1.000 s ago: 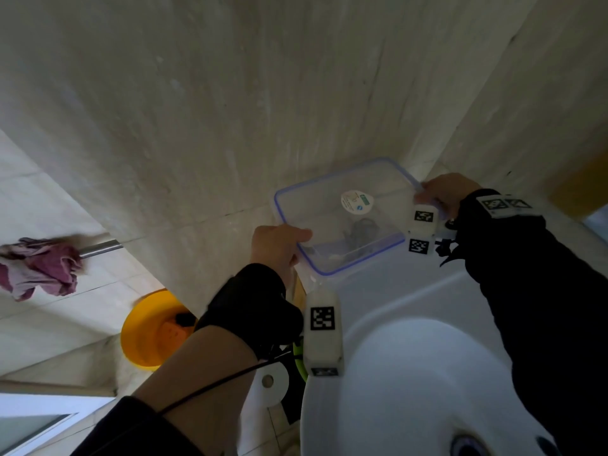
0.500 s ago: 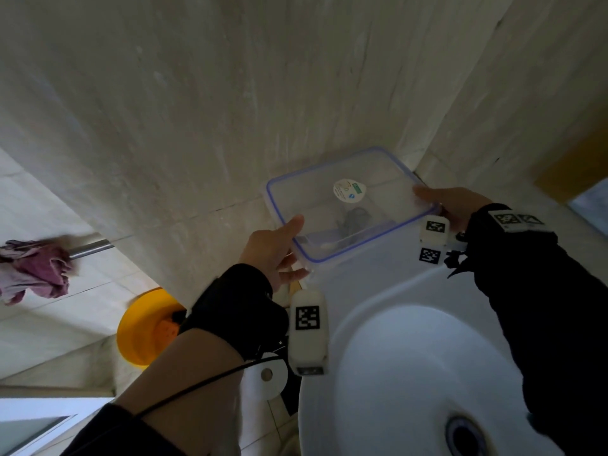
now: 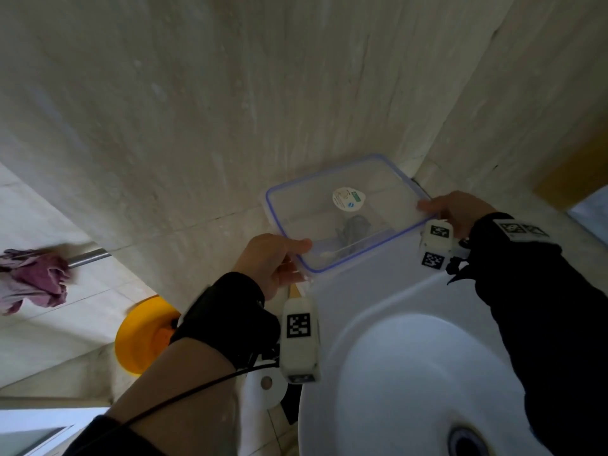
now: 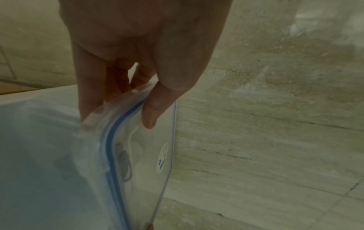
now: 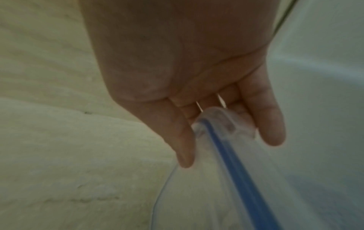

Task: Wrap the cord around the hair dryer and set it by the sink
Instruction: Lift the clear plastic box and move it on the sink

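No hair dryer or cord shows in any view. A clear plastic box with a blue-rimmed lid (image 3: 342,212) sits on the back ledge of the white sink (image 3: 362,284), against the tiled wall. My left hand (image 3: 273,258) grips its near left corner, thumb on the lid and fingers under the rim. In the left wrist view the thumb presses the lid of the box (image 4: 138,155). My right hand (image 3: 457,212) pinches the right corner of the box (image 5: 226,155) between thumb and fingers. A small dark item and a cotton swab lie inside.
The sink bowl with its drain (image 3: 467,439) fills the lower right. On the floor to the left stand a yellow basin (image 3: 144,334) and a purple mop head (image 3: 33,281) on a metal handle. Tiled walls meet in a corner just behind the box.
Half a second ago both hands had loosened at the box's corners; now each grips its corner again. The box stays on the ledge by the wall.
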Action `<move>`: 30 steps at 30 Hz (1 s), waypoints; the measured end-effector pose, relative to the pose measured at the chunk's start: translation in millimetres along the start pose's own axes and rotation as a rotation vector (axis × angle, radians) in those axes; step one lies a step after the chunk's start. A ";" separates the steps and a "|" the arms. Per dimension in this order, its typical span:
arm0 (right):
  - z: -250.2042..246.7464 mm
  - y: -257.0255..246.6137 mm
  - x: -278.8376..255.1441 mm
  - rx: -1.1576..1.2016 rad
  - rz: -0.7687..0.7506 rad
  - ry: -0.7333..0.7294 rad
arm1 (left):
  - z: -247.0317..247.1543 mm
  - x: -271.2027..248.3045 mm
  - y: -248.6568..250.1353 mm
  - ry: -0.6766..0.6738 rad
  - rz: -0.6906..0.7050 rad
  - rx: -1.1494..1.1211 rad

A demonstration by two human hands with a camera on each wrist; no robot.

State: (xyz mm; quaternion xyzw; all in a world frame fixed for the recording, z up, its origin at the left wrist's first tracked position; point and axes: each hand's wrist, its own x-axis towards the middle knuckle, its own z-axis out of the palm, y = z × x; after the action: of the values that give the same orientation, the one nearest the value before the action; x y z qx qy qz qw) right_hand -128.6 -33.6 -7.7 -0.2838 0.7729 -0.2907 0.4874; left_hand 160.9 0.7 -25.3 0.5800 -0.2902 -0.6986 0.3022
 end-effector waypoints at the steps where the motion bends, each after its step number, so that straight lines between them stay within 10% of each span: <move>1: 1.5 -5.0 0.2 -0.024 0.000 -0.008 | -1.6 -0.8 2.6 -0.018 -0.024 0.025; 8: 25.6 -52.7 2.3 -0.384 -0.193 0.136 | -15.5 22.9 35.2 0.271 0.135 0.104; 30: 27.6 -41.6 56.6 -0.284 -0.326 0.251 | 6.5 68.8 34.9 0.215 0.231 0.042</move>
State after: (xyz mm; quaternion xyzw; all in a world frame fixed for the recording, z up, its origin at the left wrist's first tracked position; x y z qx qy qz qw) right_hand -117.4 -107.2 -20.6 -0.4322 0.8045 -0.2870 0.2893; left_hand 147.5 -73.7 -41.5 0.6203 -0.3355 -0.5868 0.3979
